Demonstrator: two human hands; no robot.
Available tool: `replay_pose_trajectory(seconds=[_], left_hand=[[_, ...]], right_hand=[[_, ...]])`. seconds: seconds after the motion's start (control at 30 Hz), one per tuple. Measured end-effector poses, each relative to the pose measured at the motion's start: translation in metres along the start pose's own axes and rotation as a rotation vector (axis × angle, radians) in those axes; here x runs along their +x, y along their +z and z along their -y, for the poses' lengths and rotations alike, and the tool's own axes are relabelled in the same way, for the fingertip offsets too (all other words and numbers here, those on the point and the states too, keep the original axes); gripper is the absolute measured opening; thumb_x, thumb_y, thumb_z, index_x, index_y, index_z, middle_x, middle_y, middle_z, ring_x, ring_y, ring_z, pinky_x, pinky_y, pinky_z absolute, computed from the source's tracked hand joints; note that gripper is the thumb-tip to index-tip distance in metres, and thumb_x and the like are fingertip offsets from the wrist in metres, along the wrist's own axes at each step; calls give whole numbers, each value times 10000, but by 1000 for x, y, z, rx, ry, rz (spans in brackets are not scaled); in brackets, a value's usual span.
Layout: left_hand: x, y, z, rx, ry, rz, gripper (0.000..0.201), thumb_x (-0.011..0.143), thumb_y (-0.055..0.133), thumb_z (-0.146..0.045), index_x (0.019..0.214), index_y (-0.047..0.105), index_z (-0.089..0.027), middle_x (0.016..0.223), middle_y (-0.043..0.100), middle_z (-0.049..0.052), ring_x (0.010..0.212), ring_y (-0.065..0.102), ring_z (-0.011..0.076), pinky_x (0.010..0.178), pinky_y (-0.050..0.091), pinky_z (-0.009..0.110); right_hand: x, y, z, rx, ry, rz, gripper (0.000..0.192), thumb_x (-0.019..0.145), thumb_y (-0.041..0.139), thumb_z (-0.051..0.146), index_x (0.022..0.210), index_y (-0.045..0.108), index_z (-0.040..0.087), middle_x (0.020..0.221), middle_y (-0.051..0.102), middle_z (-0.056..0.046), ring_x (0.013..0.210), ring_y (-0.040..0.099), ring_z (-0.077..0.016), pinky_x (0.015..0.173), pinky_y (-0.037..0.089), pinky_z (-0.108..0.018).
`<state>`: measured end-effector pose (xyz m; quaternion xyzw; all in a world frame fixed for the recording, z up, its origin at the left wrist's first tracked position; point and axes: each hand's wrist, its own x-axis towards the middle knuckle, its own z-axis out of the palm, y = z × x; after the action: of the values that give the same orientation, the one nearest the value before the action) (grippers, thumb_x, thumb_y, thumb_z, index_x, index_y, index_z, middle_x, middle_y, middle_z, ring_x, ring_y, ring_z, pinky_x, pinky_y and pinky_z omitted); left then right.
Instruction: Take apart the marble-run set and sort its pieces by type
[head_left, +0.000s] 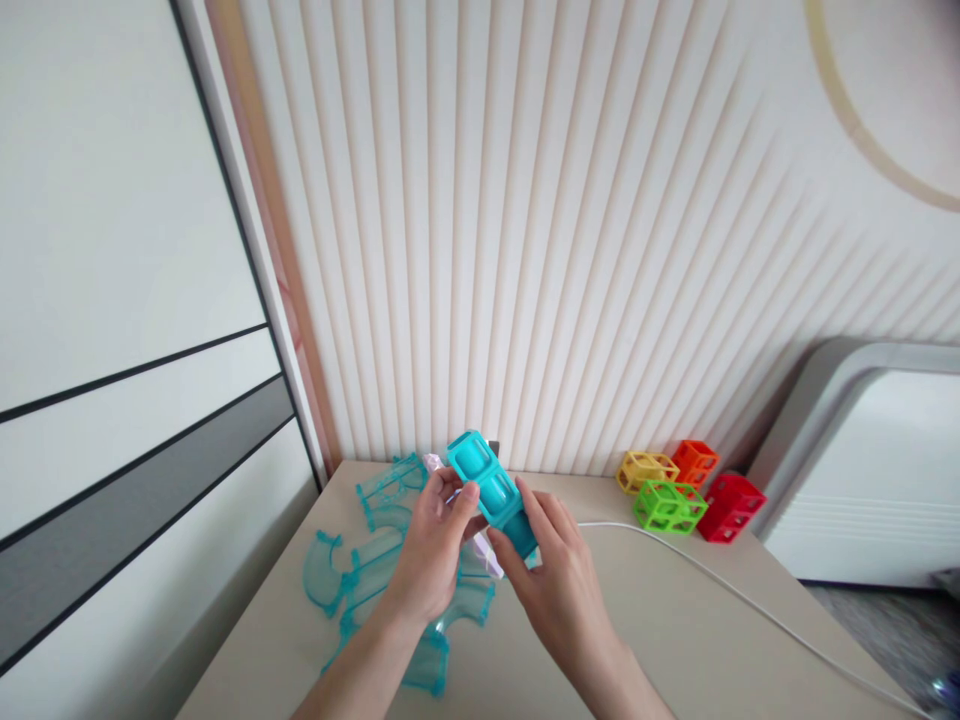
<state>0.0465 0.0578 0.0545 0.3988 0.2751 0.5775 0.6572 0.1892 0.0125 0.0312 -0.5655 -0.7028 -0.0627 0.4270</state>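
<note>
Head view | your left hand (431,545) and right hand (559,580) pinch a teal block piece (491,490) between them, above the beige tabletop (675,620) | risk: smooth hard plastic could slip onto the translucent curved track pieces (375,580) | lattice cubes (686,490) and white cable (750,600) lie right.
</note>
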Motion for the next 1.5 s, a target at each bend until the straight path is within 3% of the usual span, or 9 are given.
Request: replay_pose_trajectory(seconds=[0.47, 0.67, 0.77, 0.87, 1.0, 1.27, 1.5], left_hand=[[0, -1, -2, -28, -1, 12, 401, 800, 822, -484, 1036, 664, -201, 1008, 748, 65, 903, 729, 218, 776, 582, 311], [-3, -6, 0, 6, 66, 66, 375, 842, 793, -465, 1113, 687, -229, 1103, 751, 80, 1044, 712, 251, 877, 567, 326], [-4, -10, -1, 76, 130, 177, 453, 899, 721, -491, 1276, 660, -248, 1276, 700, 112, 1194, 650, 290, 959, 548, 354], [-6, -10, -5, 175, 146, 182, 462, 916, 704, -472, 1328, 654, -270, 1331, 678, 106, 1239, 624, 296, 1010, 530, 364], [-8, -6, -6, 324, 157, 191, 387, 914, 718, -390, 1271, 686, -244, 1306, 679, 107, 1180, 657, 281, 1003, 534, 351], [-5, -10, 0, 423, 190, 47, 314, 856, 771, -394, 1124, 737, -235, 1101, 724, 77, 932, 703, 230, 806, 592, 304], [-5, -10, -2, 368, 179, 68, 295, 839, 794, -386, 1084, 744, -228, 956, 739, 53, 872, 692, 206, 780, 562, 272]], right_hand=[[3, -6, 0, 84, -33, 42, 520, 998, 598, 388, 1480, 466, 245, 1241, 669, -127, 1117, 676, -290, 916, 612, -427], [3, -5, 1, 142, -16, -39, 489, 949, 669, 360, 1410, 548, 252, 1271, 676, -129, 1152, 669, -305, 958, 591, -453], [4, -5, 3, 286, 95, -121, 435, 931, 676, 355, 1341, 605, 225, 1226, 721, -130, 1108, 706, -300, 934, 604, -436], [9, -7, 5, 604, 246, -96, 404, 963, 631, 398, 1323, 621, 215, 1218, 748, -129, 1079, 736, -282, 895, 626, -403], [17, -8, 7, 909, 322, -42, 416, 970, 616, 478, 1289, 665, 217, 1221, 758, -135, 1064, 749, -288, 907, 625, -436], [18, -5, 2, 935, 346, 64, 464, 971, 603, 512, 1324, 662, 217, 1272, 737, -135, 1150, 714, -308, 988, 579, -490], [22, -12, -3, 959, 348, 146, 442, 961, 634, 478, 1319, 684, 223, 1248, 751, -116, 1132, 710, -322, 985, 569, -502]])
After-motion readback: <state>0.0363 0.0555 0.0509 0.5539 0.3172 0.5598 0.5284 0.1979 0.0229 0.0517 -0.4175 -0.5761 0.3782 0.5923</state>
